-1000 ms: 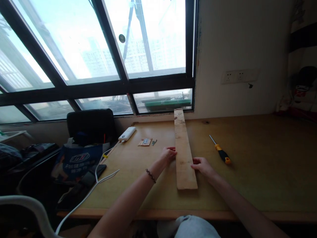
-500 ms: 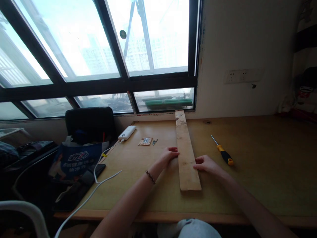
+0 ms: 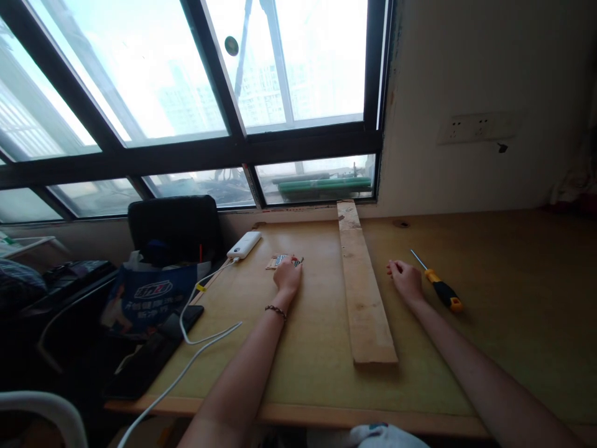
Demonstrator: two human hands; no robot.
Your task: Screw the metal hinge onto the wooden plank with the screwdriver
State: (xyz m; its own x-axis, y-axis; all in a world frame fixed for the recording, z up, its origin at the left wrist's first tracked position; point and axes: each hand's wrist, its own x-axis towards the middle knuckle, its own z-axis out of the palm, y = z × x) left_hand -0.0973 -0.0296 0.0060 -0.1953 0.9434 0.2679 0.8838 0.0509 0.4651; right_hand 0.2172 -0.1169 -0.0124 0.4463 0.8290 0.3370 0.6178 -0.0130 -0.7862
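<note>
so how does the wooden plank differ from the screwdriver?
Size: the wooden plank is far longer and wider than the screwdriver.
Look: the plank is plain pale wood with knots; the screwdriver has a black-and-yellow handle and a metal shaft.
Pose: the screwdriver lies at a stronger slant in the view than the plank.
Shared: both rest on the table, neither held.

A bright window point(image 3: 196, 112) beyond the left hand point(image 3: 287, 277), black chair point(image 3: 175, 227) to its left; dim wall point(image 3: 448, 74) beyond the right hand point(image 3: 407, 281).
</note>
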